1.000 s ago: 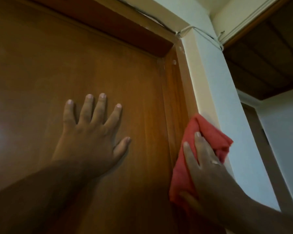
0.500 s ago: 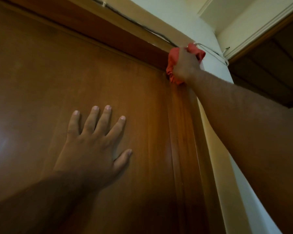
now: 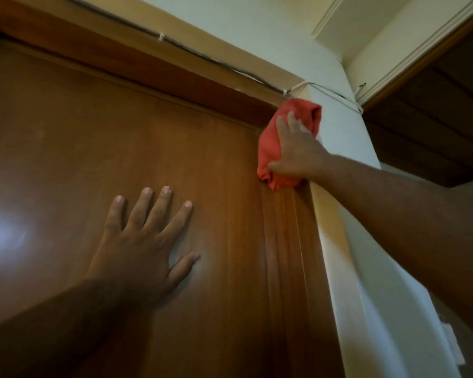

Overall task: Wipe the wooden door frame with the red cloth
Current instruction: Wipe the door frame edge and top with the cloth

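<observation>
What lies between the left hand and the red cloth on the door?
Only bare wooden door, in the head view. The left hand lies flat; the right hand presses the red cloth on the door frame.

Dim, warm indoor light; we note a pale glare patch on the door (image 3: 3, 236) at the left edge. Our left forearm (image 3: 52, 323) and right forearm (image 3: 421, 227) fall into deep shadow. We see the wall (image 3: 344, 132) brightest, the ceiling recess (image 3: 434, 118) nearly black. Soft overall focus, wide-angle bowing of straight lines toward the edges
</observation>
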Available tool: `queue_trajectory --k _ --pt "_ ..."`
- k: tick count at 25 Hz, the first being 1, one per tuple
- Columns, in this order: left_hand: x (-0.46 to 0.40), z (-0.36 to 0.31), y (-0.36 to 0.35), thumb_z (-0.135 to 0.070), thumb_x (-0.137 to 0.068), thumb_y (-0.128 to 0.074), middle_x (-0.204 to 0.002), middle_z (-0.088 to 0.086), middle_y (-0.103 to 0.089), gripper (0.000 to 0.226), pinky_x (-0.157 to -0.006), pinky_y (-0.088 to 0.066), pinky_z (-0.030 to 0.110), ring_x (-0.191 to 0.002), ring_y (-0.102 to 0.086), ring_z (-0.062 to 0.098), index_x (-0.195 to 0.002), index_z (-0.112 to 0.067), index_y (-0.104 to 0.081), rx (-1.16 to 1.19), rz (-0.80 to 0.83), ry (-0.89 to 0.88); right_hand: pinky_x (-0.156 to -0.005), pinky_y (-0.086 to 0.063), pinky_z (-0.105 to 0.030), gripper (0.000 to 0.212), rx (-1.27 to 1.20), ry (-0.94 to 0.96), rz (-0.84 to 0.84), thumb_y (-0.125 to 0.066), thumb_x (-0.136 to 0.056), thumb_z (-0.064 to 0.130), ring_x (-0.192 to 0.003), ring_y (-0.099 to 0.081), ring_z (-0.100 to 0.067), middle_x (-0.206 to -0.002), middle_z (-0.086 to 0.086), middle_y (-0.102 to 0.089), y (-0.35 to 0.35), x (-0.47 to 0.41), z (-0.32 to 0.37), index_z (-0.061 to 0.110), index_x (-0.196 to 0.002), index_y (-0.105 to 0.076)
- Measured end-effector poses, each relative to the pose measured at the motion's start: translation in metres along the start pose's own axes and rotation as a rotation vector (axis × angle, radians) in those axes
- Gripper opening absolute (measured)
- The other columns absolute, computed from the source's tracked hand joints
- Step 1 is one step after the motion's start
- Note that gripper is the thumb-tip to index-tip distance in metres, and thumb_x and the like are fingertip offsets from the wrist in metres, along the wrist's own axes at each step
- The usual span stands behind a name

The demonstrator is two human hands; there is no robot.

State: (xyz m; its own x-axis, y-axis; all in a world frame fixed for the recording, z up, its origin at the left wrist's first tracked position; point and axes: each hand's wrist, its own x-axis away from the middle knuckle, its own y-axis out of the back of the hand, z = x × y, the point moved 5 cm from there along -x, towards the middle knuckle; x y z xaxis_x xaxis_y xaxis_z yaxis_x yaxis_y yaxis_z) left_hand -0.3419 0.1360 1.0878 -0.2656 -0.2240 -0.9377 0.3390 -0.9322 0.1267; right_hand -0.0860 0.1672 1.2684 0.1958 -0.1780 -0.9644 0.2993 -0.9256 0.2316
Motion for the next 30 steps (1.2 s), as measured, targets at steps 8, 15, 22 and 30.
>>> queue_trajectory --k 8,15,22,30 --pt "-0.011 0.147 0.038 -0.087 -0.080 -0.008 -0.168 0.013 -0.014 0.096 -0.119 -0.010 0.064 -0.152 -0.014 0.041 -0.160 -0.035 -0.011 -0.099 -0.016 0.208 -0.122 -0.013 -0.042 0.094 -0.350 -0.184 -0.140 -0.053 -0.088 0.051 -0.151 -0.007 -0.033 -0.166 -0.016 -0.003 0.003 -0.090 -0.009 0.007 -0.157 -0.006" --pt "-0.009 0.174 0.022 -0.090 -0.077 -0.002 -0.170 0.003 -0.001 0.092 -0.121 -0.005 0.061 -0.155 -0.005 0.031 -0.157 -0.045 0.005 -0.044 -0.027 0.181 -0.111 -0.036 -0.046 0.103 -0.277 0.171 -0.253 -0.075 -0.073 0.039 -0.138 -0.038 -0.037 -0.160 -0.011 -0.026 0.030 -0.089 0.148 0.011 -0.154 -0.018" --pt "0.007 0.189 0.033 -0.088 -0.074 0.010 -0.169 0.003 0.009 0.093 -0.122 0.000 0.055 -0.155 0.006 0.026 -0.154 -0.040 0.017 -0.091 0.026 0.098 -0.109 -0.038 -0.043 0.094 -0.317 0.206 -0.195 -0.078 -0.070 0.006 -0.136 -0.040 -0.035 -0.152 -0.015 -0.036 0.048 -0.083 0.189 0.013 -0.150 -0.030" --pt "0.041 0.259 0.032 -0.097 -0.067 0.005 -0.163 -0.005 0.023 0.096 -0.121 0.012 0.049 -0.153 0.017 0.021 -0.146 -0.047 0.027 -0.015 -0.012 0.319 -0.099 -0.044 -0.048 0.087 -0.303 -0.167 -0.232 -0.074 -0.049 -0.003 -0.123 -0.043 -0.038 -0.138 -0.018 -0.046 0.041 -0.086 0.166 0.016 -0.129 -0.047"
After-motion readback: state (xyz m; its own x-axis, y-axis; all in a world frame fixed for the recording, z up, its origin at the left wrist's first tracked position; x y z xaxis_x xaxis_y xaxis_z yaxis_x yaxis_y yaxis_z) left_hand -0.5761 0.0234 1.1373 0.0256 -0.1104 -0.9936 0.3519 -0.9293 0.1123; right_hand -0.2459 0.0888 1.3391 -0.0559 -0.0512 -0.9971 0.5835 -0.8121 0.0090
